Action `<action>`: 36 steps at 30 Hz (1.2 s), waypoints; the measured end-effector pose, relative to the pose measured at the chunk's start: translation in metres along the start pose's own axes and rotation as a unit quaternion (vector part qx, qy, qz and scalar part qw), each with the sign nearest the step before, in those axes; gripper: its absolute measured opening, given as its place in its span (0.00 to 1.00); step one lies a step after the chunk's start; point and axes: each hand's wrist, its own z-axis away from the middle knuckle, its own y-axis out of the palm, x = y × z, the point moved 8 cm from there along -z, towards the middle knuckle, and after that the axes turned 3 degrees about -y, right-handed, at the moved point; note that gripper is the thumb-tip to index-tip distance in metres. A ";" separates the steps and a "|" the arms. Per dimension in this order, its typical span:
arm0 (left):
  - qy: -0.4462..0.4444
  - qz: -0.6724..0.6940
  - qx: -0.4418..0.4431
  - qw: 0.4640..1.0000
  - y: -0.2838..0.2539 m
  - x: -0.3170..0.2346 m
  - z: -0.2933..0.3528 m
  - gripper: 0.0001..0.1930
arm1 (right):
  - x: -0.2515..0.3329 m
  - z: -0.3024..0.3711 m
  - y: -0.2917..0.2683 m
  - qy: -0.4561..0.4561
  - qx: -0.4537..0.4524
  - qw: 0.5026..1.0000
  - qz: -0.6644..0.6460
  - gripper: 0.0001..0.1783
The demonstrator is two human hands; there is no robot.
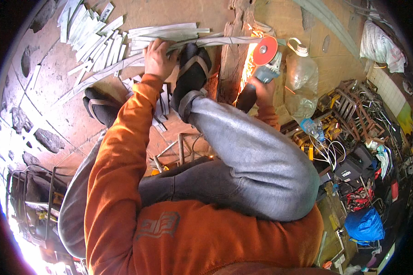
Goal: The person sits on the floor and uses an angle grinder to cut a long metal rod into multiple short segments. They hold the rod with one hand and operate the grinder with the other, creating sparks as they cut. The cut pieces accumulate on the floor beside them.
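A long, thin grey metal strip [229,41] runs from the left across a rough wooden beam [234,59]. My left hand [159,59] is closed on this strip, just left of my sandalled right foot [192,68], whose toes rest over it. My right hand [263,93] grips an angle grinder [267,72] by its dark body. Its red disc [264,51] meets the strip's right end, and bright orange sparks [248,68] stream down along the beam. The exact contact point is lost in the glare.
Short cut strips [94,39] lie heaped at the far left, with another stack [165,32] beyond my left hand. A clear plastic jug [302,75] stands right of the grinder. Tools and cables [348,119] crowd the right side, near a blue bag [364,225].
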 end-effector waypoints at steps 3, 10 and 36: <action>-0.005 0.000 -0.004 1.000 0.001 0.001 -0.002 0.14 | -0.006 -0.005 0.003 -0.002 0.022 1.000 -0.018 0.21; -0.006 0.001 -0.008 1.000 0.000 0.000 -0.001 0.15 | -0.001 -0.012 -0.001 -0.022 0.020 1.000 -0.001 0.22; 0.082 0.003 0.049 0.995 -0.001 -0.006 -0.005 0.20 | 0.002 -0.002 -0.019 -0.024 0.016 0.999 0.033 0.21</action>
